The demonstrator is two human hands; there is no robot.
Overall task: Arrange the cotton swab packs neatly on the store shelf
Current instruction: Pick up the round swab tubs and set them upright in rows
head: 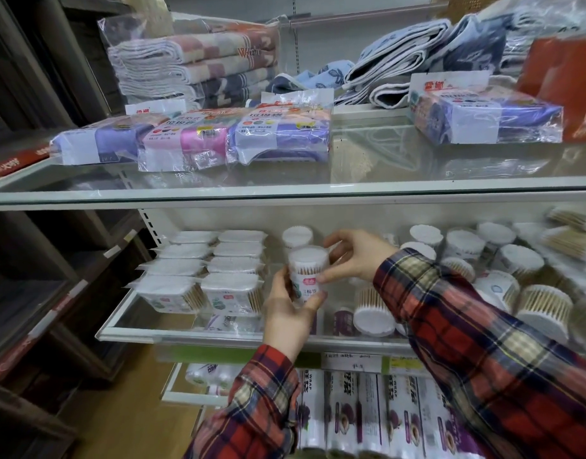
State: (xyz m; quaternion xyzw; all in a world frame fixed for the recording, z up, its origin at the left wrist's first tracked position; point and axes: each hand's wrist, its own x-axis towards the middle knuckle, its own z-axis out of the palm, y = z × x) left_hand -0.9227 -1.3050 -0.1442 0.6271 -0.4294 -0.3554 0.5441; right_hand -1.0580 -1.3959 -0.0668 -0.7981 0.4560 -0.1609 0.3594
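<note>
Here, on the glass middle shelf (126, 329), the left end carries two tidy rows of flat square cotton swab packs (202, 270), standing close together and reaching back toward the rear panel. Just right of these rows, above the open strip of glass, the left hand (290, 309) curls its fingers around the lower body of a cylindrical cotton swab tub (307, 271), held upright with its white lid upward; a second upright tub (297, 236) stands directly behind it. The right hand (358, 256) pinches the held tub near its lid with thumb and fingertips, the remaining fingers arched above. Further right, a crowd of round swab tubs (503, 260) lies jumbled, some upright, several tipped on their sides (374, 313). The step in hand appears to be the placing of one tub into a new column beside the square packs. The next move probably calls for lowering it upright in front of the rear tub, label forward, then fetching another from the disordered group.
</note>
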